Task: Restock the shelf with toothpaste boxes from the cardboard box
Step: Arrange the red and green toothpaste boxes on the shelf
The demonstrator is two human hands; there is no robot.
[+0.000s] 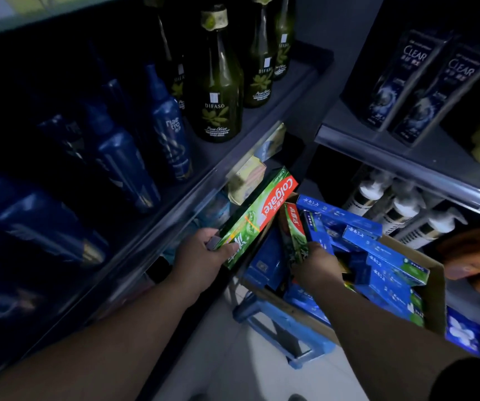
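My left hand (pixel 201 259) grips the near end of a green and red Colgate toothpaste box (pixel 259 215), which is tilted and points up toward the edge of the left shelf (pixel 204 180). Inside the cardboard box (pixel 433 287) my right hand (pixel 317 267) holds a second green and red toothpaste box (pixel 294 230) standing on end. Several blue toothpaste boxes (pixel 377 256) fill the rest of the cardboard box. Part of the lower left shelf is hidden under the shelf above.
Green olive bottles (pixel 218 91) and blue spray bottles (pixel 166 128) stand on the left shelf. Dark Clear boxes (pixel 424 82) and white pump bottles (pixel 401 209) line the right shelves. The cardboard box sits on a blue plastic stool (pixel 288 334). Yellow price tags (pixel 244 178) hang from the shelf edge.
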